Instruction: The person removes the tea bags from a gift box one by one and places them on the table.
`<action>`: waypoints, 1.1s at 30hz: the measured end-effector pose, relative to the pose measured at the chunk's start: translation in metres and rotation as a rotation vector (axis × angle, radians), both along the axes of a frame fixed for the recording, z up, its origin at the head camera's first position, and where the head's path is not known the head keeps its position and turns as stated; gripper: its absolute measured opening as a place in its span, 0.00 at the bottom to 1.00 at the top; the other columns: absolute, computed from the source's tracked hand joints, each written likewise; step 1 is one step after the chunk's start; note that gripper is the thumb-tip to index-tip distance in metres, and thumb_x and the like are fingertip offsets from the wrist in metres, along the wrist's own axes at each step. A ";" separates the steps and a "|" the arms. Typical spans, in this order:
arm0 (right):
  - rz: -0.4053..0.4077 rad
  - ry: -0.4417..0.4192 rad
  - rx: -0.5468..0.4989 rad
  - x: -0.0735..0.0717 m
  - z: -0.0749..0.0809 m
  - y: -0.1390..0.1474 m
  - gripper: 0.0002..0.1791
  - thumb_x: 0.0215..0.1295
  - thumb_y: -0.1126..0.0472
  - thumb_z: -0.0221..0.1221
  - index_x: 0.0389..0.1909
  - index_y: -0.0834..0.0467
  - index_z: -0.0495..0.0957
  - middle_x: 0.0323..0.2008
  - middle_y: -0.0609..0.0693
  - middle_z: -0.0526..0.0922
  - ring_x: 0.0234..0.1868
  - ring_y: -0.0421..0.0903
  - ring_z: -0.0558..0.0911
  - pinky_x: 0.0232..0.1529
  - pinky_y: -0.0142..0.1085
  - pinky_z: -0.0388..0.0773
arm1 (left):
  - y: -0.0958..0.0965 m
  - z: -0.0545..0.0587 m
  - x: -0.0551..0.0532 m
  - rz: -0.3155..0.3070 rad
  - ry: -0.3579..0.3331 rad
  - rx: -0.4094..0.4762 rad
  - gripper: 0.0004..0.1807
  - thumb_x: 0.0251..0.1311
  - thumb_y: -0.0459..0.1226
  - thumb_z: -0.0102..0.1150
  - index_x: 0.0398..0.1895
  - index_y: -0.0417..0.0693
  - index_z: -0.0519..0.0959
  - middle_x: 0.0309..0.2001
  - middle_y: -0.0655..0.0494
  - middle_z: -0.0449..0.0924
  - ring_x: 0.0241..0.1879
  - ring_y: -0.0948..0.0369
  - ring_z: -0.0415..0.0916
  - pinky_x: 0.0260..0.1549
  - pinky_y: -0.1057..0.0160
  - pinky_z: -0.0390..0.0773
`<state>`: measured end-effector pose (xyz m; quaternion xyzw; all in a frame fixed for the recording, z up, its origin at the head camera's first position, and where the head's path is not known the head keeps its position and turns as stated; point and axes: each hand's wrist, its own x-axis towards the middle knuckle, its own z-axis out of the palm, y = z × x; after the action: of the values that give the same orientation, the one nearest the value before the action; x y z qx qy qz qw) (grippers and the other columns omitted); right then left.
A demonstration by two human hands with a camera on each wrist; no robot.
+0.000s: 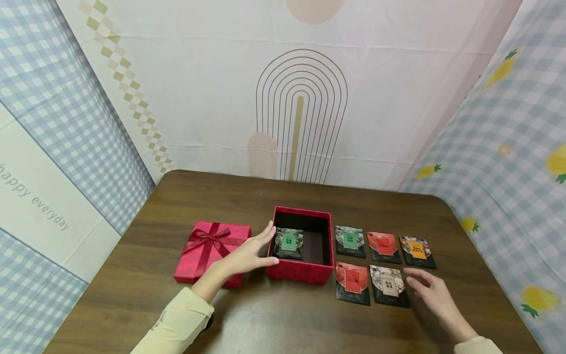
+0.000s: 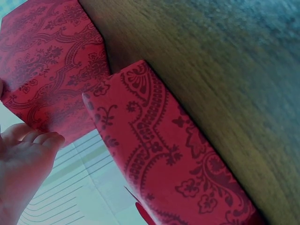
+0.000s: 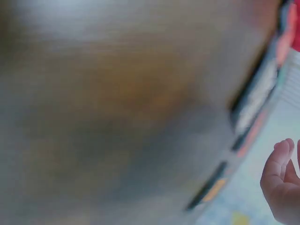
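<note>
My left hand (image 1: pixel 249 253) rests against the left side of an open red gift box (image 1: pixel 300 271), thumb near its front corner and fingers extended along the rim. Inside the box, at the left, lies a green-labelled black sachet (image 1: pixel 289 243). My right hand (image 1: pixel 435 297) hovers just right of a beige-labelled sachet (image 1: pixel 389 285), fingers loosely bent and holding nothing. In the right wrist view that hand (image 3: pixel 283 183) shows at the lower right edge. The left wrist view shows the patterned box wall (image 2: pixel 51 65) beside the left fingers.
A red lid (image 1: pixel 210 250) with a ribbon bow lies left of the box. Right of the box are a green sachet (image 1: pixel 350 241), a red sachet (image 1: pixel 383 247), an orange sachet (image 1: pixel 417 251) and a front red sachet (image 1: pixel 352 283). All stand on a brown wooden table (image 1: pixel 274 314).
</note>
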<state>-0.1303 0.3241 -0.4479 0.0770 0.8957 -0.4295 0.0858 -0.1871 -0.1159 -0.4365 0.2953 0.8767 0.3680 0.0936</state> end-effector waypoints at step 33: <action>0.278 0.189 -0.239 -0.049 0.042 -0.122 0.20 0.67 0.62 0.51 0.58 0.63 0.69 0.57 0.60 0.70 0.53 0.57 0.72 0.49 0.45 0.74 | -0.001 -0.004 -0.001 -0.001 -0.018 -0.004 0.45 0.56 0.48 0.59 0.69 0.37 0.48 0.72 0.44 0.36 0.68 0.50 0.45 0.62 0.51 0.56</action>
<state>-0.1792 0.2018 -0.4056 -0.0987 0.8444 -0.5221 0.0682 -0.1878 -0.1167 -0.4401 0.2923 0.8764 0.3690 0.1020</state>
